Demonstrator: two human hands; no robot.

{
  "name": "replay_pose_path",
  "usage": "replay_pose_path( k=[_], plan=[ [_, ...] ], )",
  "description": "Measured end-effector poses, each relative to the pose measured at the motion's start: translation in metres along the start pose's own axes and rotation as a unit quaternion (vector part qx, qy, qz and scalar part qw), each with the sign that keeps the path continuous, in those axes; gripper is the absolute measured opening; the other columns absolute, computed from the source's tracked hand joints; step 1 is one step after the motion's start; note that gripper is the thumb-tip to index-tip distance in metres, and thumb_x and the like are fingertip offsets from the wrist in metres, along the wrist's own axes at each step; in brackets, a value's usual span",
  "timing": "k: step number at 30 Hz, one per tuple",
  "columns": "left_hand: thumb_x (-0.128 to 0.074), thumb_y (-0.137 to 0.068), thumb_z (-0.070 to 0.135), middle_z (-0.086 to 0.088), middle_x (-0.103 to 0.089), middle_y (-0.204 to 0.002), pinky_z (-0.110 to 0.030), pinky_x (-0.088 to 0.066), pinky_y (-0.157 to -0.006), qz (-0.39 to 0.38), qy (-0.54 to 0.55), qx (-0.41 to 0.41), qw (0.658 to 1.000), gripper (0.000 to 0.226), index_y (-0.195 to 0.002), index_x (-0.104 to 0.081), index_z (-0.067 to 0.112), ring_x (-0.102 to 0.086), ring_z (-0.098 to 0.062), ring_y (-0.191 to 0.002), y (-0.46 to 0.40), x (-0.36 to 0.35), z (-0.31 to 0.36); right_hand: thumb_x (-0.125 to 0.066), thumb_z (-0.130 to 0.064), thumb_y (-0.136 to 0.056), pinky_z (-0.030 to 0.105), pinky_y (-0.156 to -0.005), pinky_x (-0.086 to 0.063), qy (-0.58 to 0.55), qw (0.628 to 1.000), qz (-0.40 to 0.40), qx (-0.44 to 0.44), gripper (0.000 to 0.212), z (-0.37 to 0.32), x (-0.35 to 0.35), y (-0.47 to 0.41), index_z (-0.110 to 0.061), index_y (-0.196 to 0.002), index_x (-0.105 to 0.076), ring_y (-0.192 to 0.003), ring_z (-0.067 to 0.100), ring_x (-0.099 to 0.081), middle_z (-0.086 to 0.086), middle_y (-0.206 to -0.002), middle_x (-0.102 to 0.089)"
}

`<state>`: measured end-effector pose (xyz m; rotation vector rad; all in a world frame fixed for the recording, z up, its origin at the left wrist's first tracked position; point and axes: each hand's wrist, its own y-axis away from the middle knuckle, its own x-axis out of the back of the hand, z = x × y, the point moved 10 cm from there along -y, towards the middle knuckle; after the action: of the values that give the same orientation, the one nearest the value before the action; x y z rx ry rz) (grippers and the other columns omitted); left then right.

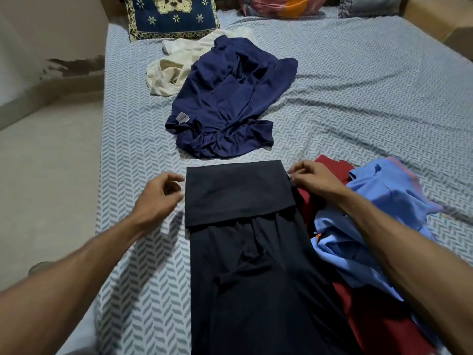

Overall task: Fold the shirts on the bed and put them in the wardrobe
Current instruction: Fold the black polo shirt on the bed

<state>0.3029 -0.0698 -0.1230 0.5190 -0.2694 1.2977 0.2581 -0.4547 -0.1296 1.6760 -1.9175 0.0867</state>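
Both hands hover with loosely curled fingers, holding nothing: left hand (160, 194) and right hand (311, 179) flank the black shirt's (245, 239) folded top; navy shirt (227, 98) lies beyond.

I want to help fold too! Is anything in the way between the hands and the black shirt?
No. The left hand hovers just beside the black shirt's folded top edge, with only bare bedsheet between. The right hand is at its other corner, over the red shirt. Whether its fingers touch the black cloth is unclear.
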Motion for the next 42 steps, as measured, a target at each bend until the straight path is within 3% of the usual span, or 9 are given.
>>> replay_pose_path(
  k=[4,7,10,15,21,25,31,35,42],
  plan=[
    [-0.066,-0.097,0.024,-0.005,-0.068,-0.096,-0.034,-0.048,-0.073,0.045,-0.008,0.066,0.997,0.033,-0.127,-0.064,0.013,-0.062,-0.021,-0.079,-0.034,-0.002,-0.013,-0.070,-0.019,-0.090,0.017,-0.038,-0.032,-0.027,0.996,0.039,-0.077,0.023,-0.004,-0.016,-0.034,-0.008,-0.110,-0.070,-0.038,0.003,-0.043,-0.001,-0.066,-0.056],
    [-0.081,-0.086,0.025,-0.016,-0.070,-0.102,-0.037,-0.052,-0.081,0.005,-0.032,0.093,0.995,0.036,-0.118,-0.068,0.014,-0.069,-0.031,-0.098,-0.050,-0.012,-0.007,-0.084,-0.023,-0.077,0.023,-0.047,-0.031,-0.018,0.992,0.003,-0.125,0.024,0.000,-0.025,-0.048,-0.005,-0.087,-0.071,-0.043,0.016,-0.039,0.011,-0.068,-0.051],
    [-0.087,-0.077,0.012,-0.006,-0.067,-0.080,-0.025,-0.053,-0.063,-0.053,0.011,0.122,0.991,0.026,-0.097,-0.071,0.008,-0.067,-0.013,-0.069,-0.057,-0.026,0.003,-0.091,-0.017,-0.065,0.036,-0.059,-0.038,0.000,0.991,-0.014,-0.131,0.030,-0.003,-0.028,-0.048,-0.011,-0.079,-0.066,-0.060,0.023,-0.045,0.013,-0.070,-0.050],
    [-0.072,-0.083,-0.008,-0.007,-0.059,-0.072,-0.020,-0.046,-0.049,-0.027,0.048,0.119,0.991,0.025,-0.081,-0.061,0.014,-0.058,-0.013,-0.059,-0.049,-0.022,0.018,-0.079,0.000,-0.074,0.021,-0.046,-0.041,-0.041,0.992,-0.005,-0.123,0.024,-0.016,-0.024,-0.032,-0.014,-0.074,-0.059,-0.047,0.014,-0.051,0.006,-0.059,-0.054],
    [-0.080,-0.076,-0.004,-0.002,-0.071,-0.081,-0.022,-0.050,-0.064,-0.002,0.016,-0.024,1.000,0.032,-0.089,-0.065,0.021,-0.063,-0.007,-0.065,0.014,0.007,0.077,-0.069,0.018,-0.078,0.012,-0.051,-0.041,0.020,0.999,-0.020,0.042,0.040,-0.089,0.005,0.034,-0.020,-0.081,-0.056,-0.049,-0.002,-0.052,-0.007,-0.062,-0.063],
    [-0.083,-0.072,0.001,0.007,-0.074,-0.079,-0.018,-0.046,-0.065,-0.029,-0.091,-0.110,0.989,0.028,-0.088,-0.076,0.023,-0.060,0.005,-0.064,0.089,0.013,0.108,-0.076,0.009,-0.076,0.021,-0.074,-0.048,0.148,0.980,-0.047,0.127,0.033,-0.101,0.021,0.117,-0.017,-0.096,-0.070,-0.077,0.008,-0.062,0.002,-0.083,-0.070],
    [-0.077,-0.062,-0.002,0.014,-0.066,-0.072,-0.013,-0.038,-0.069,-0.084,-0.240,-0.259,0.932,0.036,-0.072,-0.066,0.031,-0.054,-0.002,-0.076,0.222,-0.025,0.114,-0.064,-0.029,-0.063,0.045,-0.071,-0.052,0.291,0.915,0.024,0.279,0.015,-0.068,0.015,0.266,-0.035,-0.076,-0.066,-0.076,0.011,-0.061,-0.015,-0.076,-0.067],
    [-0.054,-0.058,0.007,0.004,-0.057,-0.061,-0.019,-0.037,-0.063,-0.162,-0.228,-0.391,0.877,0.008,-0.063,-0.058,0.012,-0.047,-0.013,-0.063,0.301,-0.069,0.118,-0.058,-0.035,-0.054,0.048,-0.072,-0.048,0.338,0.888,0.020,0.311,0.022,-0.018,-0.006,0.317,-0.031,-0.076,-0.062,-0.079,0.008,-0.051,-0.022,-0.073,-0.056],
    [-0.057,-0.055,0.018,0.012,-0.052,-0.075,-0.043,-0.048,-0.068,-0.254,-0.360,-0.276,0.854,0.028,-0.080,-0.052,0.031,-0.049,-0.017,-0.074,0.307,-0.121,0.010,-0.066,-0.029,-0.053,0.034,-0.071,-0.022,0.467,0.846,-0.043,0.253,0.036,0.052,-0.046,0.342,-0.034,-0.086,-0.052,-0.089,0.014,-0.054,-0.018,-0.083,-0.050]
  ],
)
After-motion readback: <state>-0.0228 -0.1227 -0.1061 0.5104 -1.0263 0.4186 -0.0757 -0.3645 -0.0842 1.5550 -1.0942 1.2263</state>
